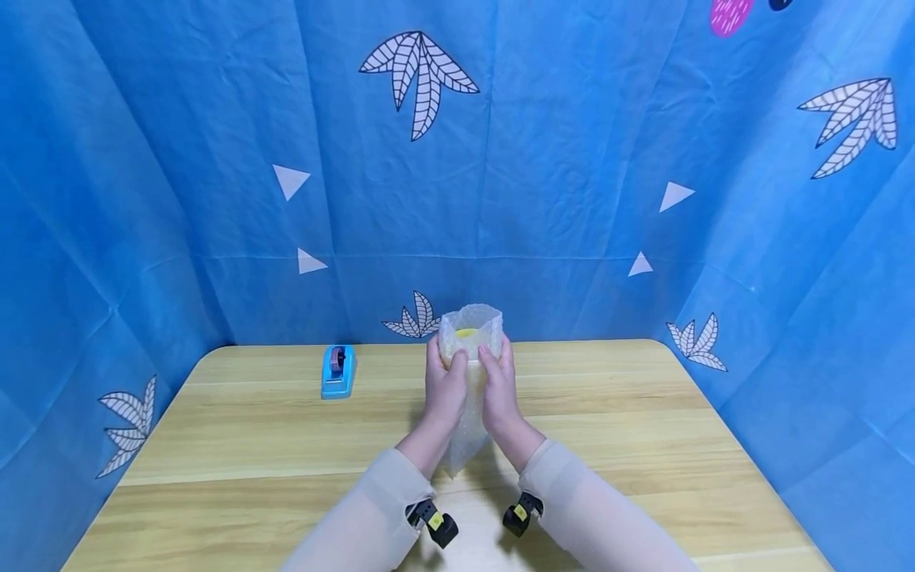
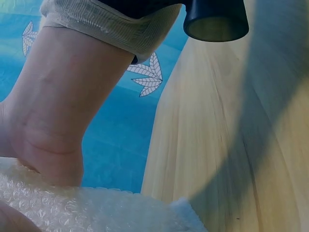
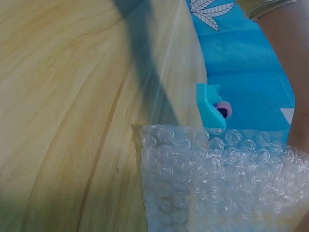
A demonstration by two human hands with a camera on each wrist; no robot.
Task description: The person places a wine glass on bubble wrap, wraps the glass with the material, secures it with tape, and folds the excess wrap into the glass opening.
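A sheet of clear bubble wrap (image 1: 472,413) is wrapped around something with a yellow top (image 1: 466,333), which shows inside the open upper end. Most of the wrapped thing is hidden by the wrap and the hands. My left hand (image 1: 445,389) grips the bundle from the left, thumb across its near face. On the opposite side my right hand (image 1: 502,393) grips it at the same height, its thumb also in front. The wrap's lower end tapers toward the table. Close up, the bubbles of the wrap (image 2: 111,210) (image 3: 217,179) fill the lower part of both wrist views.
A light blue tape dispenser (image 1: 338,385) with a roll of tape stands at the back left of the wooden table (image 1: 250,445). Behind the table's far edge hangs a blue curtain (image 1: 557,159) printed with white leaves and triangles.
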